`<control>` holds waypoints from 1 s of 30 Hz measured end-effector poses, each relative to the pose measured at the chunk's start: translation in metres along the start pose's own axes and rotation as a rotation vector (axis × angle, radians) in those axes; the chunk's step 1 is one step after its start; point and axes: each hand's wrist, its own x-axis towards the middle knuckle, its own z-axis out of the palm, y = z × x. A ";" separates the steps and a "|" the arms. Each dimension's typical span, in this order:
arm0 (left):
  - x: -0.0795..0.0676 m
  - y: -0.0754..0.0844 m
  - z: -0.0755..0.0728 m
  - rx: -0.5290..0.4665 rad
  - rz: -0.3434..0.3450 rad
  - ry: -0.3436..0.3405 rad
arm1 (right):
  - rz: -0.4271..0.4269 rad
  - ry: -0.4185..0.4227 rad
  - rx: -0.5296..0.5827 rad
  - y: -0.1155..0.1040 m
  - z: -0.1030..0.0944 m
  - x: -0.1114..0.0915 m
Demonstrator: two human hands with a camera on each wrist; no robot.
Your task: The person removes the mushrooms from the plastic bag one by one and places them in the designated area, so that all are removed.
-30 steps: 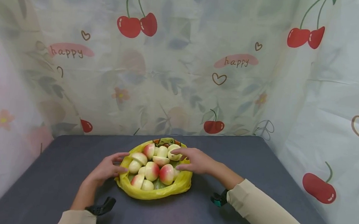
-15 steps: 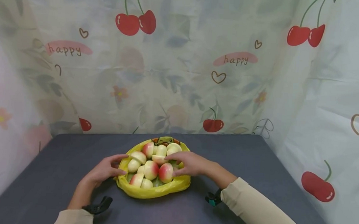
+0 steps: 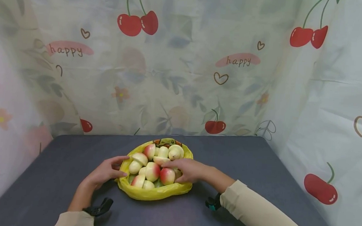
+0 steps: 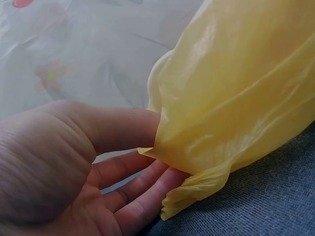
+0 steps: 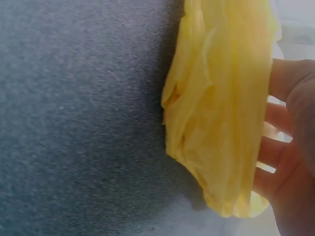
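Note:
A yellow plastic bag (image 3: 155,194), its top rolled open like a bowl, stands on the dark table in the head view. Several toy mushrooms (image 3: 152,172) with cream and pink-red caps fill it. My left hand (image 3: 104,172) rests at the bag's left rim. In the left wrist view its thumb and fingertips pass behind the yellow plastic. Over the right rim reaches my right hand (image 3: 190,169), its thumb and fingers spread around a red-and-cream toy mushroom (image 3: 167,176); its fingertips are partly hidden. The right wrist view shows its fingers (image 5: 273,150) hidden behind the bag's side.
The dark cloth-like tabletop (image 3: 234,153) extends around the bag. White printed curtains (image 3: 183,75) with cherries and hearts enclose the back and both sides. A black band (image 3: 99,208) sits on the left wrist, and another band (image 3: 214,201) on the right.
My right hand has moved left and nearer, from the mushroom at the back right of the bag to the one in front of it. My left hand stays at the rim.

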 end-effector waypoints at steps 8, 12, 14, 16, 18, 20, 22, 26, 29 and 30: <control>-0.001 0.001 0.001 -0.006 0.003 0.008 | 0.001 0.047 0.011 -0.002 0.004 -0.006; 0.000 0.000 0.001 0.001 0.001 0.013 | -0.012 0.088 0.038 -0.002 0.003 -0.008; 0.000 0.000 0.000 0.001 -0.002 0.014 | 0.005 0.104 0.041 -0.002 0.002 -0.009; 0.001 -0.001 -0.001 -0.001 -0.001 0.013 | 0.040 0.120 0.022 -0.003 -0.001 -0.011; 0.001 -0.001 -0.001 -0.003 0.002 0.011 | 0.072 0.135 0.002 -0.004 -0.004 -0.013; 0.002 -0.001 -0.001 -0.002 0.009 0.008 | 0.097 0.148 -0.010 -0.005 -0.007 -0.016; 0.001 -0.002 -0.001 -0.005 0.011 0.003 | 0.106 0.166 -0.024 -0.006 -0.012 -0.018; -0.001 -0.002 -0.001 -0.010 0.006 0.001 | 0.106 0.208 -0.046 -0.007 -0.020 -0.021; -0.002 0.000 -0.001 -0.023 0.003 0.002 | 0.099 0.242 -0.057 -0.006 -0.029 -0.023; -0.002 0.000 0.000 -0.025 0.008 -0.003 | 0.091 0.254 -0.059 -0.005 -0.032 -0.024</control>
